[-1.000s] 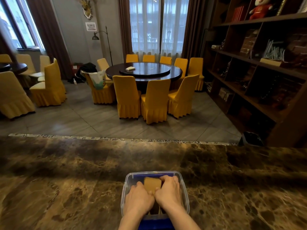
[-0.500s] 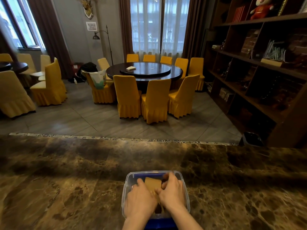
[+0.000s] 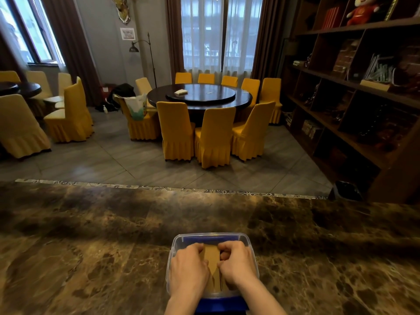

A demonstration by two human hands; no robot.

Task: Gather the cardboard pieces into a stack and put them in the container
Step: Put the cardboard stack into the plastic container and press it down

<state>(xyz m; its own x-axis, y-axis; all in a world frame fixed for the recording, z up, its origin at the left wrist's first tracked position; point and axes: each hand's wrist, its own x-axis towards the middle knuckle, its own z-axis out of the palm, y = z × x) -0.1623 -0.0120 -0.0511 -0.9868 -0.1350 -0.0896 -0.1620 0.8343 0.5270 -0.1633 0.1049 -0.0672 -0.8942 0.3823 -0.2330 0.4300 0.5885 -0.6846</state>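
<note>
A clear plastic container [image 3: 250, 243] with a blue base sits on the brown marble counter [image 3: 91, 258] near its front edge. Inside it lies a stack of tan cardboard pieces [image 3: 213, 262]. My left hand [image 3: 188, 269] is curled over the left side of the stack and my right hand [image 3: 236, 264] over the right side, both inside the container with fingers bent onto the cardboard. Most of the stack is hidden under my hands.
The counter stretches wide to both sides of the container. Beyond its far edge are a tiled floor, a round dark table [image 3: 200, 96] ringed by yellow chairs, and a dark wooden shelf unit [image 3: 354, 92] on the right.
My hands have moved slightly apart and lower in the container, showing more of the cardboard between them. The container has stayed in place.
</note>
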